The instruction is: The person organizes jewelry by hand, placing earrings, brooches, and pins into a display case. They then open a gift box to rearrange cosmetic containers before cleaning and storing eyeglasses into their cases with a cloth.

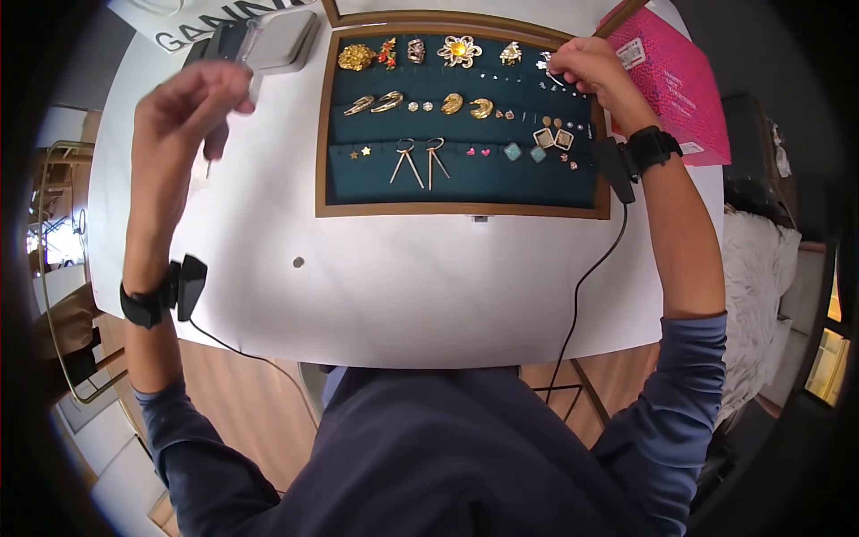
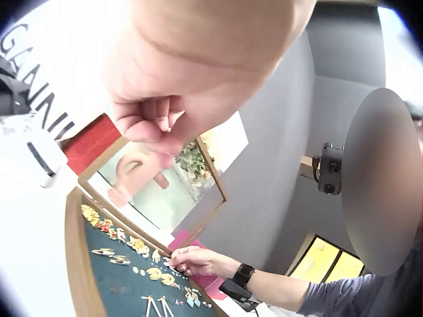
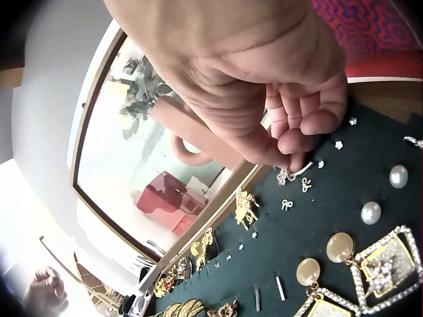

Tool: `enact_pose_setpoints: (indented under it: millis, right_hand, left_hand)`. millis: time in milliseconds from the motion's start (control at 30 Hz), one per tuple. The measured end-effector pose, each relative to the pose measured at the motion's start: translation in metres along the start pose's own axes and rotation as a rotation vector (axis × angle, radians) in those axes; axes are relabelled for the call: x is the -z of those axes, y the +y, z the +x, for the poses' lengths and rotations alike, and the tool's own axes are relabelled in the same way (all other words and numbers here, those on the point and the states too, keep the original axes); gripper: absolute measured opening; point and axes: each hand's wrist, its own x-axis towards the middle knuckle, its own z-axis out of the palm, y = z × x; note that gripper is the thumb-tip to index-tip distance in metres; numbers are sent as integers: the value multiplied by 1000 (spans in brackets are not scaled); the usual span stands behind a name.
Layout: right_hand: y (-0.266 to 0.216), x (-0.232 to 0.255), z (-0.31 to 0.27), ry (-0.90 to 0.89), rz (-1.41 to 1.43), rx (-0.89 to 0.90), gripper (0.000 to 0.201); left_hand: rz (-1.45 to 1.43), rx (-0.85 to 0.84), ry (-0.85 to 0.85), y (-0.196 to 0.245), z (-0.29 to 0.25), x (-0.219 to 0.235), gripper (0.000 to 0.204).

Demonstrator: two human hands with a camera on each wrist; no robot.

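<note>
My right hand [image 1: 601,76] reaches over the back right corner of the wooden jewelry box [image 1: 465,210]. Its thumb and fingertips pinch a small silver piece [image 3: 284,175] at the dark green lining, beside tiny studs and a gold brooch [image 3: 246,208]. Rows of brooches, hoops and earrings lie in the box, among them a flower brooch [image 1: 459,51]. Raised over the table's left side, my left hand [image 1: 188,112] has loosely curled fingers; no object shows clearly between its fingertips [image 2: 165,148] in the left wrist view.
A pink patterned box [image 1: 684,98] stands right of the jewelry box, whose glass lid [image 3: 125,178] is raised. Behind my left hand are a grey case [image 1: 284,43] and a white bag [image 1: 179,36]. A small round piece [image 1: 299,262] lies on the white table [image 1: 394,295].
</note>
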Motion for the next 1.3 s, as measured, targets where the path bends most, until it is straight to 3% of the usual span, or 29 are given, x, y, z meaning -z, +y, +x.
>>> enact_pose_setpoints:
  millis: [67,133,167,233,367,467,600,700,800,900,1100,1167,1300]
  right_hand:
    - [1,1,-1,-29,30,20,13]
    - [12,12,6,-194,97,198,16]
    - [12,12,14,-131,-42,126,19]
    - [9,17,18,-61,-93,-7,18]
    - [1,33,16,-29,-240,-8,13]
    - [0,42,3,-29,-157,17,10]
    - [-11,48,-71,50,74,144,11]
    - [-5,50,-145,110,168,172,15]
    - [38,50,-207,253,295,88,14]
    - [79,46,-266,444,349,-7,14]
    - [134,29,-358,859,380,-75,11]
    - [142,20,-369,981,325,-164,9]
    - [140,7,-365,1026,247,-136,9]
  left_hand:
    - [36,85,-42,-13,-23,16,15]
    - [141,96,-29,-32,-47,22,14]
    - [214,68,-25,-33,-60,20,17]
    - [530,-107,-204,-24,-79,23,27]
    - [538,-118,-398,-34,-114,9,40]
    - [503,-88,-413,-40,-130,-11,37]
    - [494,-132,-351,-54,-141,-20,26]
    - [279,-48,-327,-45,-129,-24,14]
    - [-536,339,-306,-26,-96,-35,8]
    - [-780,497,-439,7,-40,-54,14]
    - [-683,415,-648,45,29,-119,24]
    - [-582,311,-665,51,41,-143,26]
    - [-296,25,-704,54,78,-189,21]
